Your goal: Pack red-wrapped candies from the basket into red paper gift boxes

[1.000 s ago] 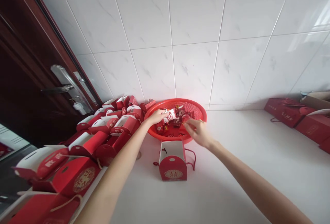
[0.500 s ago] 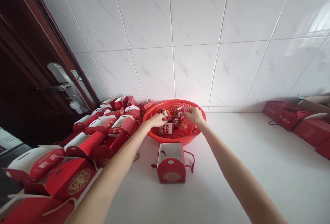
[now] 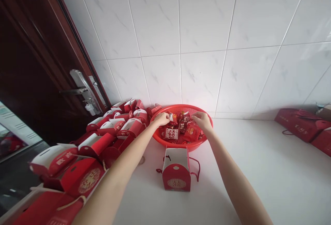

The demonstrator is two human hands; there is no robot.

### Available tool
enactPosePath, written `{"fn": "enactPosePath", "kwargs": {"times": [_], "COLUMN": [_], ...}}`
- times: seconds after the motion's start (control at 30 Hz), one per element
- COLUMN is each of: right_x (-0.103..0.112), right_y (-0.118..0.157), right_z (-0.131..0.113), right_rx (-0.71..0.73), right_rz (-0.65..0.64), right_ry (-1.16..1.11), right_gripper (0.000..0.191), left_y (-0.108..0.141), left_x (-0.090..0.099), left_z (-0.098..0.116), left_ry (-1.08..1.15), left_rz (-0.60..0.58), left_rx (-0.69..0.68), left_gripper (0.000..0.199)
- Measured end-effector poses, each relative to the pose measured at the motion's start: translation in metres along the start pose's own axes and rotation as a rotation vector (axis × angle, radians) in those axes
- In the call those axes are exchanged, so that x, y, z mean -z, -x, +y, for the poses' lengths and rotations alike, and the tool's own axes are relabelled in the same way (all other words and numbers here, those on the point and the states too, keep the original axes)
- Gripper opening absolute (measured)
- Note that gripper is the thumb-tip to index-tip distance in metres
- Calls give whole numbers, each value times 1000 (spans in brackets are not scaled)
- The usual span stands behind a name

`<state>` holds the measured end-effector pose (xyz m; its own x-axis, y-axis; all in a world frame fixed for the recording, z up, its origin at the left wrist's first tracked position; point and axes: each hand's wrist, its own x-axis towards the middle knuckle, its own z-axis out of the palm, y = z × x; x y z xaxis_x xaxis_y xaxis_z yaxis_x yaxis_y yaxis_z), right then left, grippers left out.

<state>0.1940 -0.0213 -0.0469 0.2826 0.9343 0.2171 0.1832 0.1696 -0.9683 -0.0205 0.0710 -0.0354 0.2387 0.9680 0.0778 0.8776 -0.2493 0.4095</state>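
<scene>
A red plastic basket (image 3: 191,146) with perforated sides holds wrapped sweets and small packets. My left hand (image 3: 162,119) is over its left side, fingers pinched beside a red-and-white packet (image 3: 172,118); whether they grip it is hard to see. Across from it, my right hand (image 3: 202,120) reaches over the right side with fingers curled together, just above a shiny red packet (image 3: 192,132); anything in them is hidden. Between the hands lie dark red wrapped sweets (image 3: 183,121) and a small white-and-red printed box (image 3: 171,134). In front stands an open red gift box (image 3: 176,176) with a cord handle.
Rows of open red gift boxes (image 3: 97,145) crowd the left side of the white table (image 3: 212,197). More red boxes (image 3: 297,123) sit at the far right. A tiled wall (image 3: 201,76) rises behind, and a dark door (image 3: 33,56) with a metal handle is at left.
My left hand has shifted back from near the white-and-red box to the red-and-white packet. My right hand stays over the basket's right side. The camera view has turned slightly left.
</scene>
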Motion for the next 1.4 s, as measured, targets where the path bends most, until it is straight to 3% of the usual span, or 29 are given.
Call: {"fn": "enactPosePath", "kwargs": {"times": [0.23, 0.4, 0.5, 0.63, 0.73, 0.87, 1.0, 1.07, 1.2, 1.4], "right_x": [-2, -4, -3, -1, 0, 0, 1, 2, 3, 1], "right_y": [-1, -2, -1, 1, 2, 1, 2, 2, -2, -8], "right_z": [1, 2, 0, -6, -9, -9, -10, -10, -7, -3], "right_rx": [32, 28, -1, -54, -83, -116, -118, -118, -146, -160], "right_rz": [-9, -7, -7, -70, -87, 65, 146, 147, 214, 319], "right_ry": [-51, -110, -149, -273, -442, -595, -657, -658, -654, -663], "right_gripper": [6, 5, 9, 24, 28, 24, 22, 21, 19, 20], "left_y": [-23, -25, -20, -7, 3, 0, -23, -35, -44, -44], "left_x": [-10, -12, -6, -1, -4, -9, -11, -14, -25, -46], "left_z": [6, 4, 11, 32, 50, 60, 47, 37, 29, 42], "left_ry": [94, 243, 415, 918, 1042, 997, 700, 585, 436, 284], "left_rz": [63, 110, 91, -48, -115, -158, 13, 40, -36, -121], "left_rx": [38, 3, -74, -270, -391, -369, -191, -154, -206, -348], "left_gripper": [25, 14, 15, 32, 35, 33, 20, 18, 18, 28]}}
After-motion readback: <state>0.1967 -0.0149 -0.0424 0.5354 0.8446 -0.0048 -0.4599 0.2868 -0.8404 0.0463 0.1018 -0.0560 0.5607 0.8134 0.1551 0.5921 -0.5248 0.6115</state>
